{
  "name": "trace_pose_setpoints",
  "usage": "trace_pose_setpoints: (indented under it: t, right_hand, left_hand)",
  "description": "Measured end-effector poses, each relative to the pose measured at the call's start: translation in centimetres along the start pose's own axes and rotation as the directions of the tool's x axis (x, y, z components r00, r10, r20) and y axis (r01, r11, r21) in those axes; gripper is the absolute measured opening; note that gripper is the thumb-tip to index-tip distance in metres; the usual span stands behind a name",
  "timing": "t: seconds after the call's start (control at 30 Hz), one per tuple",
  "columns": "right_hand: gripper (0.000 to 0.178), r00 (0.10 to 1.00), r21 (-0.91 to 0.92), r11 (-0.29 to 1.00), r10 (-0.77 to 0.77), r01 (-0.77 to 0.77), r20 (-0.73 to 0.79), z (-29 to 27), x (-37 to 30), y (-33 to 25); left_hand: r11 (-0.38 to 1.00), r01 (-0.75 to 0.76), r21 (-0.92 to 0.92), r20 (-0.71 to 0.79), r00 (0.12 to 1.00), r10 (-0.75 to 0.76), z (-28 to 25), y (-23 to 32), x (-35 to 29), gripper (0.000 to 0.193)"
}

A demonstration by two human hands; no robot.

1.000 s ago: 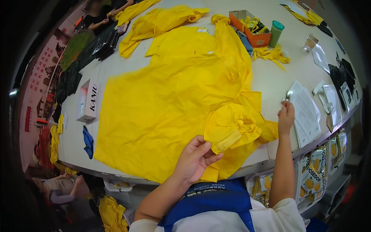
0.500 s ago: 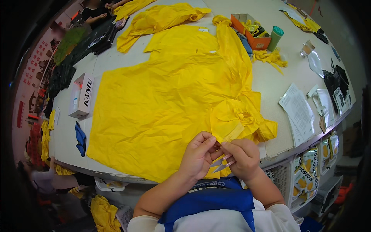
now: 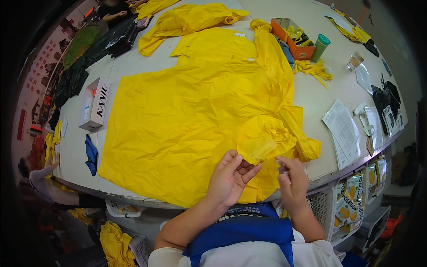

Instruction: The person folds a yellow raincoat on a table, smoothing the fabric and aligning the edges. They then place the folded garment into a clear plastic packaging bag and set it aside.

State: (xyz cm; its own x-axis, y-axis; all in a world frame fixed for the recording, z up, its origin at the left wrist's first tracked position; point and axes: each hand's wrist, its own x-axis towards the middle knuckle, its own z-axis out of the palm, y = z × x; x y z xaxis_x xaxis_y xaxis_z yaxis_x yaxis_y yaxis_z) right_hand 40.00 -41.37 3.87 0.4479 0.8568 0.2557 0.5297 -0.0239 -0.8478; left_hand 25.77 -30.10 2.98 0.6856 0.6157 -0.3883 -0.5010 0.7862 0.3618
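Observation:
A large thin yellow garment [image 3: 178,115] lies spread over the table in front of me. Its gathered, elastic-edged end [image 3: 282,133] is bunched towards the near right. My left hand [image 3: 229,180] pinches the edge of a flap [image 3: 255,144] beside that gathered part, thumb on top and the other fingers curled below. To the right of the flap, my right hand [image 3: 292,182] is raised off the cloth with its fingers bent. Small thread snips [image 3: 282,167] are in it, only a pale bit showing between thumb and fingers; their blades are hidden.
An orange box [image 3: 300,50] of yellow scraps and a green cup [image 3: 320,46] stand at the far right. Papers [image 3: 341,131] lie on the right. On the left are a white box [image 3: 94,107] and a blue cloth piece [image 3: 91,153]. Another person [image 3: 42,175] is at the left edge.
My right hand has moved right, away from my left hand and the flap, taking the snips with it; their blades no longer show. My left hand still pinches the flap's edge.

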Motion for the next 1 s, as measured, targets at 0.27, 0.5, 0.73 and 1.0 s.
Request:
trace_pose_setpoints:
  t: [0.27, 0.5, 0.73, 1.0]
  right_hand:
    - [0.035, 0.998, -0.099, 0.995, -0.026, 0.021, -0.052, 1.3, 0.1, -1.2]
    - [0.029, 0.986, 0.038, 0.996, 0.083, -0.078, -0.146, 0.7, -0.2, 2.8]
    - [0.028, 0.723, -0.306, 0.730, 0.359, -0.611, -0.590, -8.9, -1.2, 28.5]
    - [0.038, 0.955, 0.548, 0.816, 0.282, -0.186, -0.096, 0.6, 2.2, 13.5]
  left_hand:
    - [0.995, -0.069, 0.076, 0.019, 0.998, 0.068, 0.5, -0.6, -0.4, 0.008]
    - [0.986, -0.110, 0.122, 0.007, 0.994, 0.110, 0.4, -0.9, -0.5, 0.010]
    - [0.984, -0.075, 0.163, 0.047, 0.997, 0.068, -3.0, 2.1, -0.7, 0.030]
    - [0.962, 0.075, 0.264, -0.035, 0.997, -0.068, -2.9, 4.0, -2.6, 0.062]
